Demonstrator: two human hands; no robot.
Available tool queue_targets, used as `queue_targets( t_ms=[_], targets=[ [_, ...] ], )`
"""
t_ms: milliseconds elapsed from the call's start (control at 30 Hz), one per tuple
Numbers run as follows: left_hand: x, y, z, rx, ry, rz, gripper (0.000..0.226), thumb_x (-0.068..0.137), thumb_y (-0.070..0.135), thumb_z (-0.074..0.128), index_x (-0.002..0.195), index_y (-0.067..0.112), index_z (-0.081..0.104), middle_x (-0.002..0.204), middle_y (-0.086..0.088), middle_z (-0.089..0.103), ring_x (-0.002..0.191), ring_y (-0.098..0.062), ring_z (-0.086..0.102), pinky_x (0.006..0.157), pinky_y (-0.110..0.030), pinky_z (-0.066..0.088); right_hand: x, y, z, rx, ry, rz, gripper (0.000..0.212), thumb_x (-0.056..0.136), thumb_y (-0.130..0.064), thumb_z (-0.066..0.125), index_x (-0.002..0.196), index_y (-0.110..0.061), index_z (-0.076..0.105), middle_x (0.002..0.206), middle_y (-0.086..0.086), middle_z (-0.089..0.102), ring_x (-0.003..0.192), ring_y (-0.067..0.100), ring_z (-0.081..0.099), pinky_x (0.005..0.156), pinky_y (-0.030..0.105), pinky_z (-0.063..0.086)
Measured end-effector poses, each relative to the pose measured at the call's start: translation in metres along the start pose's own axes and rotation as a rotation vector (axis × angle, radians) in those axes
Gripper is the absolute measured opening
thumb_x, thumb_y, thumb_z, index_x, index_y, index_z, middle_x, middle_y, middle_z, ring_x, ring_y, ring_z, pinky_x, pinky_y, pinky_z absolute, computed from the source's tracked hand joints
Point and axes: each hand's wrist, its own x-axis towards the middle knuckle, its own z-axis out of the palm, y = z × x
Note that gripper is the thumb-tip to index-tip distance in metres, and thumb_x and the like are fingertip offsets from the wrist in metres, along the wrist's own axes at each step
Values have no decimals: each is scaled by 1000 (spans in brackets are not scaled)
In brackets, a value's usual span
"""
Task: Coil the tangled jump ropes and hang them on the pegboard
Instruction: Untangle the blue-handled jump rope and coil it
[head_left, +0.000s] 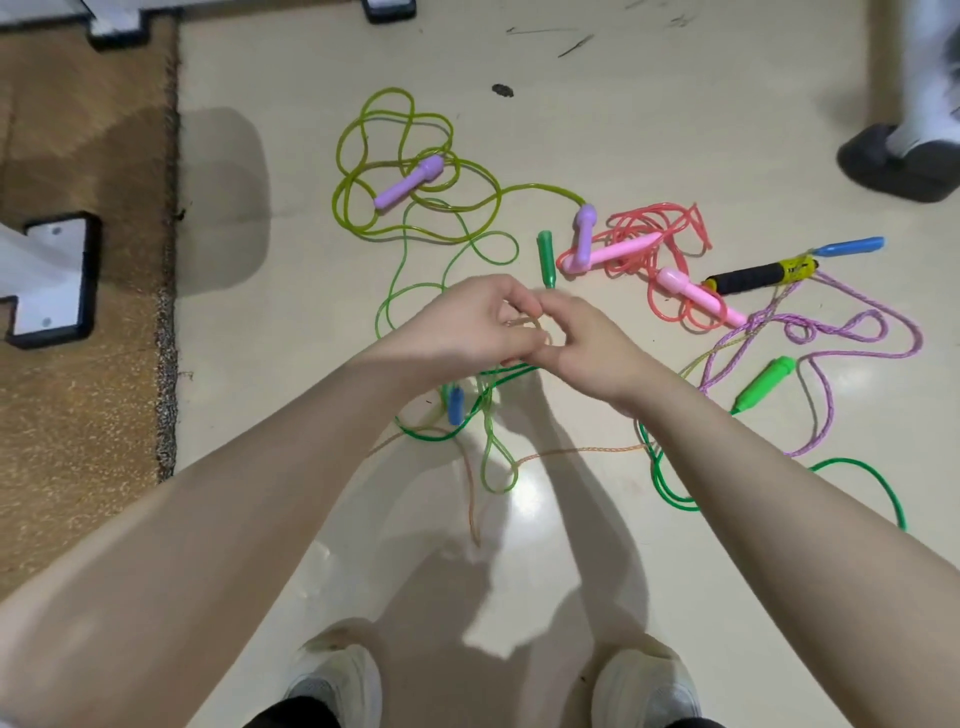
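Observation:
Several tangled jump ropes lie on the pale floor. My left hand (467, 322) and my right hand (582, 343) meet above them, both pinching a thin orange-tan braided rope (571, 451) that trails down to the floor. A yellow-green rope (395, 176) with purple handles lies beyond. A red rope (654, 228) with pink handles is to the right. A purple braided rope (852, 332) and a dark green rope (670, 493) with a bright green handle (763, 384) lie at right. A small blue handle (455, 405) hangs below my left hand.
A brown mat (83, 291) covers the floor at left, with white and black stand feet (52, 280) on it. Another person's dark shoe (898, 166) is at the top right. A black foam handle (748, 278) and a blue handle (852, 245) lie right. My shoes (337, 686) are below.

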Motion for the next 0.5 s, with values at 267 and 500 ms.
queue_targets(
  t_ms=[267,500],
  targets=[
    [-1,-31,-13,149,265,-201,10,88,17,50,83,12,58,54,1,50,50,-14,44,44,-22,32,3,-19,-36,423,194,164,29,94,-25,53,72,-5,50,48,-2,34,42,10,32,46,22,37],
    [-17,-20,-23,-830,-855,-74,31,87,36,54,110,20,68,65,0,60,39,-6,39,38,-14,29,-5,15,-7,496,215,267,37,101,-34,33,80,-10,51,61,8,50,50,17,47,58,30,41]
  ],
)
